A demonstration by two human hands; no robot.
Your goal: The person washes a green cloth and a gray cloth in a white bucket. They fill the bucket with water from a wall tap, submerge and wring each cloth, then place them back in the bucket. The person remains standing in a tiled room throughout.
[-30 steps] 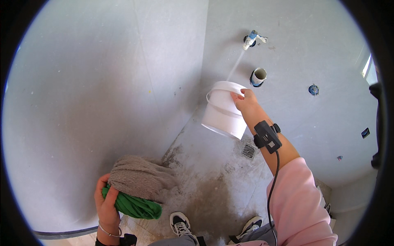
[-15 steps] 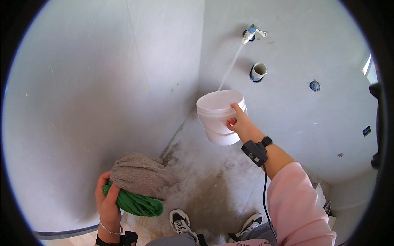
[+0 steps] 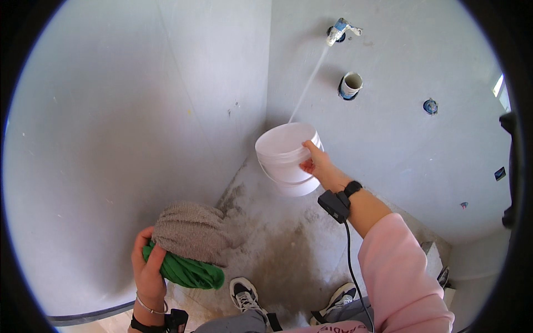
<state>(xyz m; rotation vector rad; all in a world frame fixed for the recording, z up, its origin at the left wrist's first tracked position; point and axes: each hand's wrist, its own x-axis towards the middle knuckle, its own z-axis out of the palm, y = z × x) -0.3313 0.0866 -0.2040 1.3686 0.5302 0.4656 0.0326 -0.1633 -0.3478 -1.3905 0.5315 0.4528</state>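
My right hand [image 3: 317,165] grips the near right side of a white plastic bucket [image 3: 286,172], thumb at the rim and fingers curled against the wall. The bucket hangs above the floor, a little tilted, its wire handle drooping along the front. Water runs in a stream from a wall tap [image 3: 340,32] down to the bucket's far rim. How full the bucket is cannot be seen. At lower left, my left hand [image 3: 149,266] is closed around two bunched cloths: a grey-brown towel [image 3: 191,230] on top and a green cloth [image 3: 186,271] beneath it.
Grey walls meet in a corner behind the bucket. An open pipe stub [image 3: 351,85] juts out below the tap, and a capped blue fitting [image 3: 430,106] sits farther right. Dusty, stained concrete floor [image 3: 277,250] lies between my shoes [image 3: 244,294]. A black cable [image 3: 351,266] trails from my right wrist.
The bucket and my right hand have shifted slightly left, and the bucket leans a bit more. My left hand with the cloths has moved slightly right. Water still runs.
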